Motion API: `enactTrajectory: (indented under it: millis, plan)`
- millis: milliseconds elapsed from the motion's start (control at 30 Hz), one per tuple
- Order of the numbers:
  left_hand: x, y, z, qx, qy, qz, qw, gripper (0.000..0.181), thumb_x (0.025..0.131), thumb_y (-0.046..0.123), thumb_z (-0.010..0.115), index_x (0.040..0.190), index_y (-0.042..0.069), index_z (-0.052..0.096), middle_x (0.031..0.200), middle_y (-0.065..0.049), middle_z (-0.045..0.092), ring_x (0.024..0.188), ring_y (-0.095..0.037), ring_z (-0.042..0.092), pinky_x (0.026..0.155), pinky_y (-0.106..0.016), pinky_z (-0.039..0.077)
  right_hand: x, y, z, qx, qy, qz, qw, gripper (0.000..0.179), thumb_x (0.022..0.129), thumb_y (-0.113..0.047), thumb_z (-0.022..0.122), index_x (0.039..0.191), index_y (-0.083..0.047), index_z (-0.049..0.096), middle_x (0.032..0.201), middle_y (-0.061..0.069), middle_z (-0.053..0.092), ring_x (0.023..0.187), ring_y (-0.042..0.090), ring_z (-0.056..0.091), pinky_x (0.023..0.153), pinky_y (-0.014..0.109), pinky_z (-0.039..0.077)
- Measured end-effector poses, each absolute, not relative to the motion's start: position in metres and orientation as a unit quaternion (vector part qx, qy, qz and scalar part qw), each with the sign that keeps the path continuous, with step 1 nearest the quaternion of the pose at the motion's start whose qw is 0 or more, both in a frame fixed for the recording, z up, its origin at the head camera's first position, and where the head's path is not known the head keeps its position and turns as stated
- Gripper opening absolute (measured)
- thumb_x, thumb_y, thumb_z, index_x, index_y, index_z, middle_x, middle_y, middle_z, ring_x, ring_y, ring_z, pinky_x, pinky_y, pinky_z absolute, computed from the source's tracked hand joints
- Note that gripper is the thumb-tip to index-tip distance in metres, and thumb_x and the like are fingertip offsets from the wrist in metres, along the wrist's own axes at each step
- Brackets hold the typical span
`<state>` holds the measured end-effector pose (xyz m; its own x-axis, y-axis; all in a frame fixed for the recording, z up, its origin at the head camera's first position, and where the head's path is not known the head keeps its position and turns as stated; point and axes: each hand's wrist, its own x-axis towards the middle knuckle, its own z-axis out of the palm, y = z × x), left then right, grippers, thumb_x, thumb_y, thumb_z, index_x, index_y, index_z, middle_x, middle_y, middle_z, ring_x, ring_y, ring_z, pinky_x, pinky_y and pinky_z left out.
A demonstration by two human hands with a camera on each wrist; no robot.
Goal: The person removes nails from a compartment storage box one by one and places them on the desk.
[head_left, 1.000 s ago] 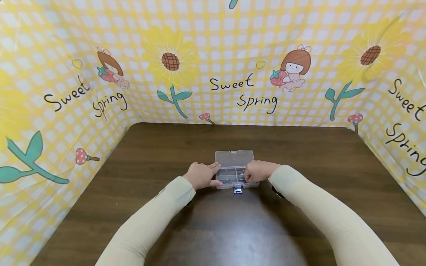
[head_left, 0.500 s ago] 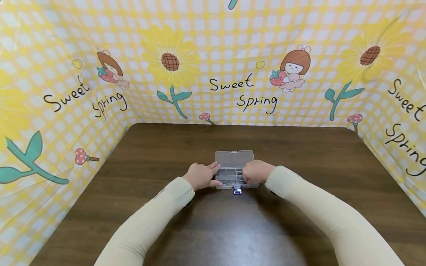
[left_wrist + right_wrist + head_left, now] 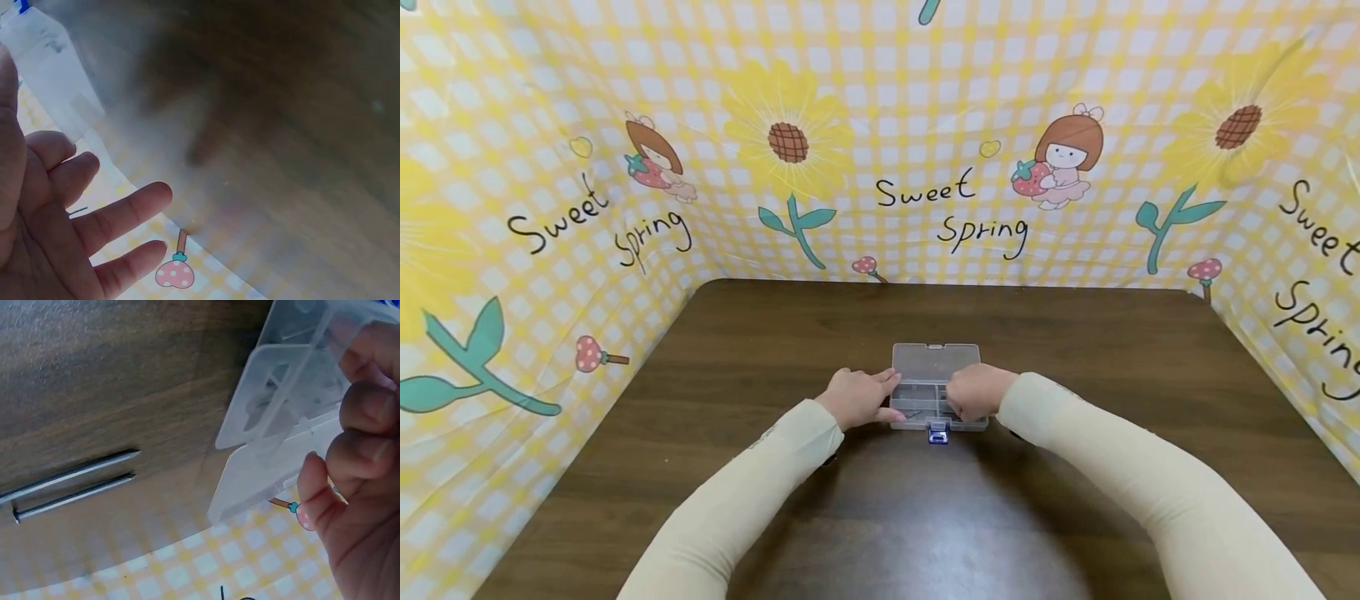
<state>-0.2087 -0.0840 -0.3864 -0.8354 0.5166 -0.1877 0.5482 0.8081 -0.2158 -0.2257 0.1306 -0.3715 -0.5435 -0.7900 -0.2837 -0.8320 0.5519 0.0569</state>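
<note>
The left grip (image 3: pixel 856 396), spread, touches the left edge of the box (image 3: pixel 925 367), lid raised. The right grip (image 3: pixel 977 392), curled, reaches farther over the box than a second ago, suggesting work inside; whether it pinches anything cannot be told. Apart from it, two nails (image 3: pixel 75 474) lie on the table (image 3: pixel 790 333).

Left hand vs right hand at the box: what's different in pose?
Fingers: the left hand has them extended and spread; the right hand has them curled.
Place: the left hand is at the left edge of the clear box; the right hand is over its right-hand compartments.
Shared: both are bare, with cream sleeves. Can't tell whether the right hand holds anything.
</note>
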Motion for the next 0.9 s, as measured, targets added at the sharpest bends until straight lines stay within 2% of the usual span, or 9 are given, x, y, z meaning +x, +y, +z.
enactTrajectory:
  millis: [200,400,467,567,667,733,833,900]
  plan:
    - [-0.209,-0.082,-0.384,0.277,0.949,-0.136,0.072,0.075,0.085,0.066,0.050,0.144,0.020,0.047,0.144,0.004,0.047,0.094,-0.022,0.067,0.070,-0.036,0.050,-0.228,0.133,-0.368,-0.464,0.868,0.044,0.171,0.043,0.076,0.006,0.057,0.047,-0.019,0.035,0.049,-0.009,0.027,0.046,0.007,0.024,0.046,0.021,0.020]
    - [-0.207,-0.079,-0.382,0.277,0.948,-0.136,0.071,0.073,0.086,0.065,0.051,0.142,0.018,0.050,0.141,0.003,0.049,0.094,-0.020,0.068,0.073,-0.036,0.051,-0.236,0.138,-0.368,-0.483,0.852,-0.002,0.202,0.041,0.074,0.008,0.053,0.048,-0.018,0.033,0.049,-0.010,0.023,0.048,0.006,0.020,0.048,0.020,0.019]
    - [-0.206,-0.078,-0.382,0.276,0.949,-0.133,0.074,0.072,0.087,0.064,0.051,0.141,0.017,0.051,0.140,0.002,0.051,0.096,-0.020,0.068,0.075,-0.037,0.051,-0.239,0.139,-0.369,-0.483,0.851,-0.009,0.206,0.037,0.072,0.008,0.052,0.048,-0.017,0.036,0.049,-0.011,0.025,0.048,0.005,0.022,0.049,0.019,0.021]
    - [-0.205,-0.076,-0.382,0.273,0.950,-0.131,0.080,0.072,0.087,0.064,0.051,0.141,0.015,0.051,0.139,0.001,0.051,0.097,-0.020,0.067,0.077,-0.038,0.051,-0.242,0.141,-0.370,-0.484,0.850,-0.013,0.206,0.028,0.070,0.006,0.054,0.049,-0.012,0.049,0.050,-0.012,0.036,0.048,0.004,0.029,0.049,0.017,0.027]
    - [-0.206,-0.075,-0.383,0.272,0.949,-0.137,0.081,0.073,0.087,0.065,0.051,0.141,0.016,0.052,0.139,0.001,0.052,0.095,-0.020,0.068,0.076,-0.037,0.051,-0.244,0.142,-0.369,-0.476,0.853,-0.021,0.212,0.019,0.072,0.003,0.058,0.058,-0.007,0.064,0.055,-0.011,0.049,0.052,0.002,0.039,0.052,0.017,0.036]
    - [-0.207,-0.075,-0.383,0.273,0.948,-0.143,0.078,0.073,0.087,0.065,0.050,0.141,0.016,0.052,0.139,0.001,0.052,0.093,-0.020,0.068,0.074,-0.036,0.051,-0.244,0.143,-0.366,-0.469,0.856,-0.028,0.215,0.016,0.074,0.002,0.059,0.063,-0.006,0.069,0.059,-0.009,0.055,0.053,0.002,0.042,0.053,0.018,0.039]
    - [-0.209,-0.076,-0.382,0.273,0.947,-0.150,0.077,0.074,0.086,0.067,0.049,0.141,0.017,0.051,0.140,0.002,0.051,0.091,-0.020,0.069,0.073,-0.036,0.052,-0.246,0.145,-0.359,-0.454,0.865,-0.037,0.209,0.017,0.075,0.002,0.059,0.062,-0.007,0.067,0.057,-0.009,0.052,0.052,0.003,0.041,0.052,0.018,0.037]
    - [-0.210,-0.078,-0.382,0.271,0.947,-0.150,0.080,0.075,0.085,0.067,0.050,0.142,0.018,0.050,0.140,0.003,0.051,0.092,-0.020,0.068,0.073,-0.035,0.052,-0.248,0.147,-0.355,-0.436,0.877,-0.035,0.200,0.021,0.076,0.000,0.060,0.058,-0.010,0.061,0.054,-0.011,0.046,0.050,0.004,0.037,0.050,0.019,0.032]
